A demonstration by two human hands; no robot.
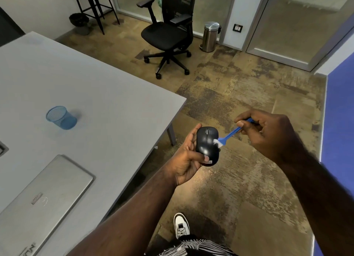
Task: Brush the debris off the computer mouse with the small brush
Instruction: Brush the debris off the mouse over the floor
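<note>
Mouse, black glossy plastic (207, 144) | cradled in curled left hand (186, 160) | small blue-handled white-bristled brush (228, 136) | pinched by right hand (268, 135), bristles touching mouse's right side.

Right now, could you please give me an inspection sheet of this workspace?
Surface: grey table, left of the person.
Job's things: black computer mouse held over the floor; small blue brush, white bristles on the mouse's right side.
Clutter: blue mesh cup and closed laptop on the table.
Grips: left hand holds the mouse; right hand pinches the brush handle.
Cables: nothing seen.
Surroundings: office chair, steel pedal bin, patterned floor.
</note>
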